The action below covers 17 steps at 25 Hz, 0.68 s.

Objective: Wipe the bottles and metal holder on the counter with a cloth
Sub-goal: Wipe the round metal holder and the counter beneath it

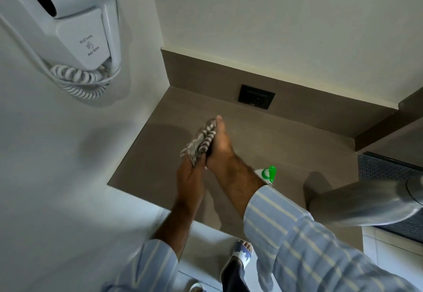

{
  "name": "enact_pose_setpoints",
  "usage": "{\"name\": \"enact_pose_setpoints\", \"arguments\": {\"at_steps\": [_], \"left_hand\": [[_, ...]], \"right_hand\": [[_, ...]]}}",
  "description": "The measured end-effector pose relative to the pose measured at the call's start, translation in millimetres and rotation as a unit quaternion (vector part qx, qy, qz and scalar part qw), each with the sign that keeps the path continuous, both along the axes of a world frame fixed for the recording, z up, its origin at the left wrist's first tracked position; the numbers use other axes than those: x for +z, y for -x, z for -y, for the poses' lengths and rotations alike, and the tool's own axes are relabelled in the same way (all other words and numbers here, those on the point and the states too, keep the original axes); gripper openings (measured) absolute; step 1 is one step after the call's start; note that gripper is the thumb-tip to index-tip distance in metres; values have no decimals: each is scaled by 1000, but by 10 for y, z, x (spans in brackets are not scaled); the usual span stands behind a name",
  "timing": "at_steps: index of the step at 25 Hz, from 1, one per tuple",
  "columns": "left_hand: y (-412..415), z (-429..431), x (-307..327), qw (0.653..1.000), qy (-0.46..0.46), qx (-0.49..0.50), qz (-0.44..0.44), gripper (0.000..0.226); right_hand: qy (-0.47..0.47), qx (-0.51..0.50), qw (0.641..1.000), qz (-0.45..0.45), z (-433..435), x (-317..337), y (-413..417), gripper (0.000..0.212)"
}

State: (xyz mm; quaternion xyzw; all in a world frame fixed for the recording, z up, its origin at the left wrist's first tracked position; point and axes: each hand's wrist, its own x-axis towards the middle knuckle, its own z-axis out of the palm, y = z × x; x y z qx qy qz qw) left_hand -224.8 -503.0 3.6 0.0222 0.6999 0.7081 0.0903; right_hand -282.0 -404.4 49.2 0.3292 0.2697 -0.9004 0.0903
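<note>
I looked down on a brown worktop (286,145) set into a corner of pale walls, with a low brown upstand along the back that carried a dark socket plate (256,96). On the wall to my left hung a white hair dryer (75,16) with its coiled cord (77,81) looped below. Pale floor tiles showed under the front edge, along with a foot in a patterned sandal (242,251).

Both of my arms reached over the worktop in blue striped sleeves (297,241). My left hand (191,177) was closed around the lower end of a grey striped cloth (201,140), and my right hand (219,145) pressed flat along its other side, fingers extended, so the cloth was sandwiched between them above the surface. Something dark sat inside the cloth, but I could not tell what it was.

Just behind my right forearm stood a white bottle with a green cap (269,173), mostly hidden by the arm. At the right edge a blurred metal holder (366,202) loomed close to the camera, covering that end of the worktop and part of a dark patterned mat (386,168) beyond it.
</note>
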Motion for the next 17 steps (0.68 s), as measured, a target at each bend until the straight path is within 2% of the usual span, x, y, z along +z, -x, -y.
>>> {"name": "enact_pose_setpoints", "arguments": {"at_steps": [2,4,6,8,10,11,13,14,16,17], "left_hand": [[164,14,-49,995,40,40,82,32],[443,-50,34,983,32,60,170,32],[559,-115,203,982,-42,39,179,27],[491,-80,277,981,-99,1,166,20],[371,70,274,983,-118,-15,140,19],[389,172,244,988,-100,28,116,19],[585,395,109,985,-1,162,65,21],[724,507,-7,977,68,194,49,23],[924,678,-370,953,269,133,51,37],[959,705,-565,916,391,81,49,42]], "right_hand": [[9,-11,1000,7,140,-28,-31,70],[-69,-25,997,6,353,-168,-53,69],[-94,-53,994,4,393,-188,-54,65],[-48,-22,999,-10,212,-136,44,77],[-11,-5,1000,-11,-20,-13,116,87],[-16,-16,1000,5,-105,37,149,84],[-57,-64,995,52,-240,94,205,76],[-61,-83,993,59,-307,140,222,78],[-54,-93,993,50,-434,262,260,82],[-49,-97,993,40,-507,335,261,83]]}}
